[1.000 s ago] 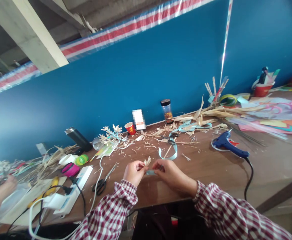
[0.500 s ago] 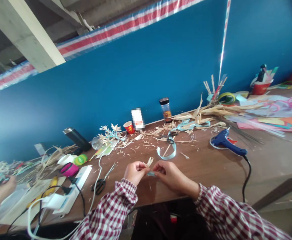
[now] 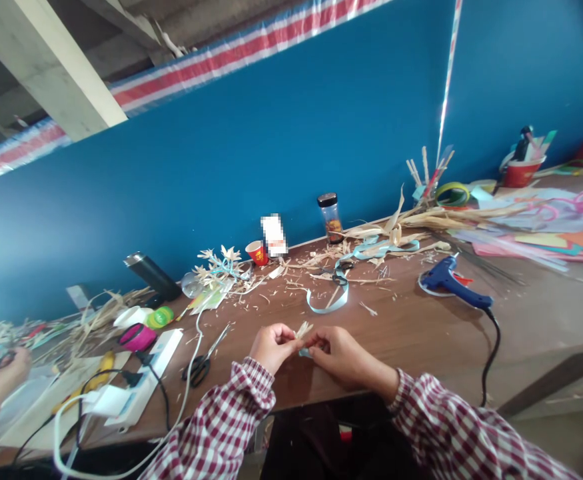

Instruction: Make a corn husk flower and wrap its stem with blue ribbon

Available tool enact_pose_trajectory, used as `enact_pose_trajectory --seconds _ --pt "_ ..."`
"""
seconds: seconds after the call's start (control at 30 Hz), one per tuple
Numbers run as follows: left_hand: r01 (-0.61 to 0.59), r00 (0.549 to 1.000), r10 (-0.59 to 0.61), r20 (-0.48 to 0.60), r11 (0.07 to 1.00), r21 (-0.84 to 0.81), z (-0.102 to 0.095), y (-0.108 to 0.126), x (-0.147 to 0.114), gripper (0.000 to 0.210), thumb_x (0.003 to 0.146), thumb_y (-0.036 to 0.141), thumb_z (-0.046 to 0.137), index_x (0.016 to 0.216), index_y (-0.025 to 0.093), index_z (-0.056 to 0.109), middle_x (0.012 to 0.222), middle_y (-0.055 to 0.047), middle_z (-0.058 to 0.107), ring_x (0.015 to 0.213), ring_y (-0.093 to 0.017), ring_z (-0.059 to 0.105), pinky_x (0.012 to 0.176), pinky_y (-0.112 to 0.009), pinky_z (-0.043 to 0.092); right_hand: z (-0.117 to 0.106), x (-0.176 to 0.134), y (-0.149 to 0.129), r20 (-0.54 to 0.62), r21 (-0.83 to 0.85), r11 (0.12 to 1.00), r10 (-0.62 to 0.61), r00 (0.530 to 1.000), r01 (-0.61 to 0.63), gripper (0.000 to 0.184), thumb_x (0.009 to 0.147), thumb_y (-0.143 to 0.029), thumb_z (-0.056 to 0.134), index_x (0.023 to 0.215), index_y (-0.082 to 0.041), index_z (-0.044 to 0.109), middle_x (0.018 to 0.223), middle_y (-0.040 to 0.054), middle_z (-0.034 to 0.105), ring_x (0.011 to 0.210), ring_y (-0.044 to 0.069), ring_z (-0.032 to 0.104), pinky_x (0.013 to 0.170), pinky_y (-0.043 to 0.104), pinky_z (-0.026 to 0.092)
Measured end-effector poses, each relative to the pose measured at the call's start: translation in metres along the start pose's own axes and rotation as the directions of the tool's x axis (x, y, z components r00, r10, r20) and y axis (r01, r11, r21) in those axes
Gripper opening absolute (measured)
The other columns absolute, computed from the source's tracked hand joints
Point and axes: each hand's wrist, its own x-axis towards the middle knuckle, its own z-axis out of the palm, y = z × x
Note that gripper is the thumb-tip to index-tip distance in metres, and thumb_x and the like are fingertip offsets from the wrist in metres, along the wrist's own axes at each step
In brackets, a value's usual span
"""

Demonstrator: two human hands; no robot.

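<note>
A small pale corn-husk flower point(image 3: 303, 329) pokes up between my two hands, above the table's near edge. My left hand point(image 3: 271, 348) is closed in a pinch at the flower's base. Close against it, my right hand point(image 3: 342, 355) pinches light blue ribbon point(image 3: 305, 353), a short bit of which shows beneath the fingers. The flower's stem is hidden by my fingers. Beyond my hands a curled length of blue ribbon point(image 3: 327, 310) lies on the table; whether it joins the held piece, I cannot tell.
A blue glue gun point(image 3: 454, 283) lies to the right, its cord trailing down. On the left are scissors point(image 3: 202, 365), a white power strip point(image 3: 156, 373) and a co-worker's hand point(image 3: 8, 377). Husk scraps surround a red paper cup point(image 3: 256, 253) and a jar point(image 3: 331, 220).
My hands have drawn closer together around the flower, and less of the held ribbon shows. The curled ribbon on the table has shifted a little left.
</note>
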Motion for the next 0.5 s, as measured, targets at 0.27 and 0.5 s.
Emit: enact_pose_trajectory --seconds 0.27,0.5 --pt "-0.082 0.996 0.085 -0.02 0.989 0.125 0.003 0.009 -0.003 0.019 0.058 0.031 0.069 0.059 0.015 0.058 0.054 0.0 0.06 0.051 -0.012 0.053 0.05 -0.022 0.038 -0.004 0.002 -0.005 0.072 0.015 1.0 0.019 0.997 -0.02 0.02 0.072 -0.016 0.048 0.076 -0.014 0.067 0.065 -0.0016 0.06 0.059 0.01 0.047 0.052 0.02 0.033" --pt "-0.058 0.996 0.064 -0.059 0.993 0.107 0.007 0.013 -0.001 0.018 0.055 0.029 0.072 0.059 0.015 0.06 0.054 0.0 0.062 0.052 -0.013 0.055 0.052 -0.022 0.041 0.002 0.0 0.001 0.023 0.011 0.999 0.037 0.999 -0.038 0.015 0.069 -0.017 0.049 0.071 -0.012 0.064 0.055 -0.0041 0.049 0.051 0.007 0.037 0.046 0.018 0.027"
